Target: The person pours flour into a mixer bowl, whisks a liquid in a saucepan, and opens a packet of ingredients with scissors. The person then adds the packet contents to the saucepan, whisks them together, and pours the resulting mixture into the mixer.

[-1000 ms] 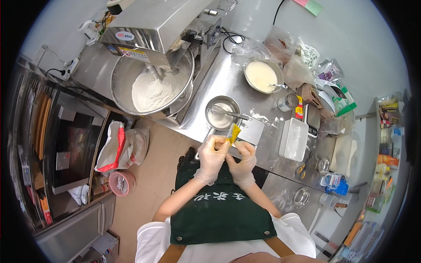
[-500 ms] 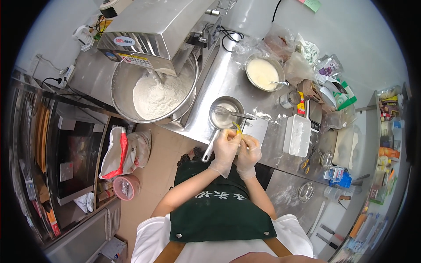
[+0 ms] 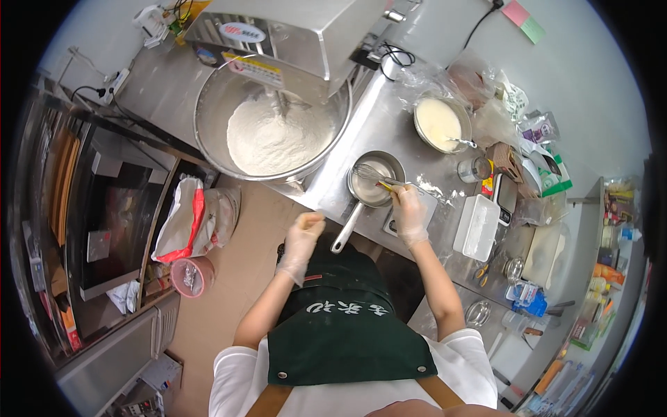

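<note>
A steel saucepan [image 3: 390, 201] with pale liquid in it stands near the counter's front edge, its handle toward me. A wire whisk [image 3: 364, 171] leans inside it. In a thin clear glove, my right hand [image 3: 410, 214] is closed on a small yellow packet [image 3: 385, 185] at the pan's right rim, beside the whisk handle. My gloved left hand [image 3: 300, 242] is drawn away to the left, over the gap in front of the counter. Its fingers are curled together; whether they pinch anything is too small to tell.
A large mixer bowl [image 3: 208, 142] holding white flour stands left of the pan. Behind and right are a bowl of creamy liquid [image 3: 438, 125], a glass jar [image 3: 474, 169], a white tray [image 3: 478, 226] and scissors [image 3: 481, 276]. A pink bin [image 3: 192, 278] stands below left.
My hands were together in front of the pan at the yellow packet. They have parted: the right carried it to the pan's rim, the left moved left. The view has shifted slightly.
</note>
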Demonstrator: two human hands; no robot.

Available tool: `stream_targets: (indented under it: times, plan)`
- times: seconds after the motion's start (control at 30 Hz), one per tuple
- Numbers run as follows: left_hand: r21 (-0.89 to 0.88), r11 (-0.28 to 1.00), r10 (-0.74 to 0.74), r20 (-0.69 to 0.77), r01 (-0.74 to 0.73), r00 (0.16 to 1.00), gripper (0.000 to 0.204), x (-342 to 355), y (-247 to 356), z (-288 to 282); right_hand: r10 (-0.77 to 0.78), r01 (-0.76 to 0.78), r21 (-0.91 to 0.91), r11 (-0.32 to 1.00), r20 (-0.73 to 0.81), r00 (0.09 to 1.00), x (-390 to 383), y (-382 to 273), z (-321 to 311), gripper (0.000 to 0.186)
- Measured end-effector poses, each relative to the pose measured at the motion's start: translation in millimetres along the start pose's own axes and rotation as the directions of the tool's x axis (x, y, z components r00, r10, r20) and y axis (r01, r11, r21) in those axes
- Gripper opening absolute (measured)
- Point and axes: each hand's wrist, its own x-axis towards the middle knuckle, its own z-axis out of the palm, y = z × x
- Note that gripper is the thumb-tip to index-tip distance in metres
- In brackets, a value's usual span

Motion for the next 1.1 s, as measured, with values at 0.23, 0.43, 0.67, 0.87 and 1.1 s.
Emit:
stream_targets:
  times: [0.23,0.43,0.67,0.87,1.1]
  plan:
    - [-0.185,0.974,-0.171,-0.232,0.129,0.958,0.014,-25.8,-44.2,-78.5,-0.030,0.102,-0.167,0.981,0.387,0.921,22.5,-1.3,12.9,0.001]
    - [-0.282,0.949,-0.221,-0.274,0.142,0.936,0.016,-39.9,-58.4,-88.4,-0.185,0.311,-0.197,0.930,0.478,0.858,29.9,-2.2,28.9,0.005]
    - [-0.355,0.922,-0.250,-0.231,0.157,0.940,0.019,-45.2,-57.2,-84.6,-0.196,0.400,-0.235,0.886,0.591,0.782,40.2,-6.0,30.0,0.007]
    - [-0.276,0.947,-0.236,-0.241,0.166,0.942,0.021,-42.7,-49.6,-80.6,-0.156,0.392,-0.253,0.885,0.632,0.759,46.4,-12.8,22.6,0.005]
    - [-0.006,0.990,0.136,-0.144,-0.139,0.980,0.012,-4.2,-25.1,-28.9,-0.104,0.401,-0.317,0.859,0.660,0.744,45.6,-9.1,18.8,0.008]
